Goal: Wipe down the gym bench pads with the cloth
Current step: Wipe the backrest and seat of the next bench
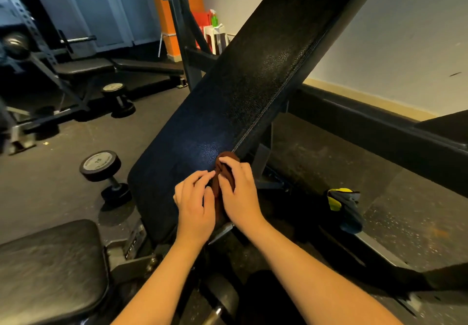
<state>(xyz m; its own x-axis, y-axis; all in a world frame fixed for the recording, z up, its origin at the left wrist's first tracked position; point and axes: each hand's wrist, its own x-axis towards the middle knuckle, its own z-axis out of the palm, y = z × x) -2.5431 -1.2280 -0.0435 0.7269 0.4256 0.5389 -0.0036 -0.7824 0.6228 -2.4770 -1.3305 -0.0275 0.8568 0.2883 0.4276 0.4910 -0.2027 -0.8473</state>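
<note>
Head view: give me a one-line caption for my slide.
Left hand and right hand grip a brown cloth at the lower end of the inclined black bench pad.

Pebbled grain is shown on the inclined black vinyl bench pad [253,76]; the crumpled fabric cloth [217,193] is coloured brown, the rubber floor [417,223] pale-flecked.
</note>
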